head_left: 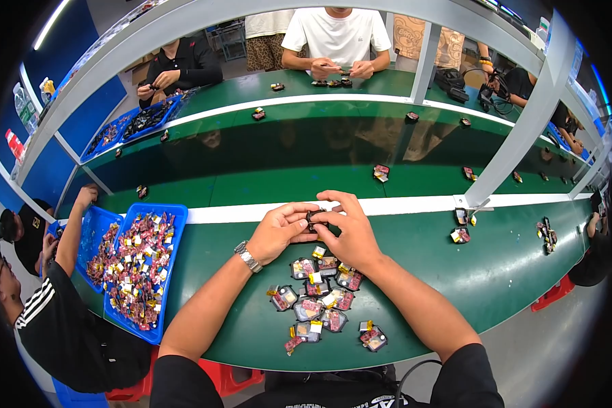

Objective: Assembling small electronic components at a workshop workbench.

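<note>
Black cloth sleeves (pixel 183 384) nearest, bare forearms beyond. Grip: left hand (pixel 277 232) and right hand (pixel 353 234) closed on small black plastic piece (pixel 315 220), right of heaped rectangular blue plastic tray (pixel 181 228). Progress, judged: held piece still being worked; loose cluster of black-rimmed red-and-yellow electronic assemblies (pixel 309 311) right of tray, finished or waiting unclear; tray's red-and-white small parts (pixel 143 262) plentiful, much likely left. Surface (pixel 421 248) glossy green; white strip (pixel 231 215) beyond tray. Room: grey metal frame (pixel 523 129), white-shirted co-worker (pixel 336 37) well beyond tray.
</note>
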The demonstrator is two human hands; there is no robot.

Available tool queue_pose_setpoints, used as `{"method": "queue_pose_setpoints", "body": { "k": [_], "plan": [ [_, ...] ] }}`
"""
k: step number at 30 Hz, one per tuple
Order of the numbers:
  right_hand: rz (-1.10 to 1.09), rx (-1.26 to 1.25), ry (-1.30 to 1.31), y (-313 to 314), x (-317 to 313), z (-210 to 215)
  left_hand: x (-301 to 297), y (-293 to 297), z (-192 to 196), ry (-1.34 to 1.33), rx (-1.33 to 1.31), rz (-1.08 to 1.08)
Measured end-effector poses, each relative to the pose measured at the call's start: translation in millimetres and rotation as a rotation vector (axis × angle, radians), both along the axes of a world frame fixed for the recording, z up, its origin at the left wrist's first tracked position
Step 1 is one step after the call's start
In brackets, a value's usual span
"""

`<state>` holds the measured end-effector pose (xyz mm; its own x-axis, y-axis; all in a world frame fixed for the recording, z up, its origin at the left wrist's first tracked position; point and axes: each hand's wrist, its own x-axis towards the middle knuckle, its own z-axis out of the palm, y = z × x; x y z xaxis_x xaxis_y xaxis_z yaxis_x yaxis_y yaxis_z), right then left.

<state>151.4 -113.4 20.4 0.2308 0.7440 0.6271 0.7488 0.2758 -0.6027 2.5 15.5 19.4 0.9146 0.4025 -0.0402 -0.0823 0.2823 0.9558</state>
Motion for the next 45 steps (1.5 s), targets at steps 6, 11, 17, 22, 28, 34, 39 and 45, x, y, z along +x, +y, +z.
{"method": "queue_pose_setpoints", "body": {
  "k": [6, 11, 17, 22, 28, 34, 39, 45],
  "plan": [
    [0.029, -0.052, -0.024, -1.8, -0.3, 3.1, 0.0, -0.2, -1.2, 0.027, 0.021, 0.011],
    [0.056, -0.072, 0.046, -2.4, 1.4, 2.4, -0.5, 1.7, -3.9, -0.024, -0.012, -0.004],
    [0.082, -0.087, 0.078, -0.8, -3.5, 5.1, -2.6, 5.7, -9.8, -0.061, 0.017, 0.001],
    [0.066, -0.049, 0.09, -0.4, 1.1, 2.1, -2.0, 4.8, -9.7, -0.096, -0.043, -0.016],
    [0.033, 0.05, 0.039, 1.1, -1.7, 1.9, -1.9, 4.5, -8.2, -0.092, -0.035, -0.006],
    [0.043, -0.015, 0.064, 0.3, -3.5, 2.7, -0.6, 2.7, -8.5, -0.091, -0.03, 0.011],
    [0.062, 0.006, 0.008, 3.4, -7.4, 4.9, -3.6, 6.4, -10.5, -0.123, -0.025, 0.004],
    [0.023, 0.052, 0.053, 1.0, -5.2, 0.6, 0.0, 2.5, -7.4, -0.114, -0.054, 0.001]
  ]
}}
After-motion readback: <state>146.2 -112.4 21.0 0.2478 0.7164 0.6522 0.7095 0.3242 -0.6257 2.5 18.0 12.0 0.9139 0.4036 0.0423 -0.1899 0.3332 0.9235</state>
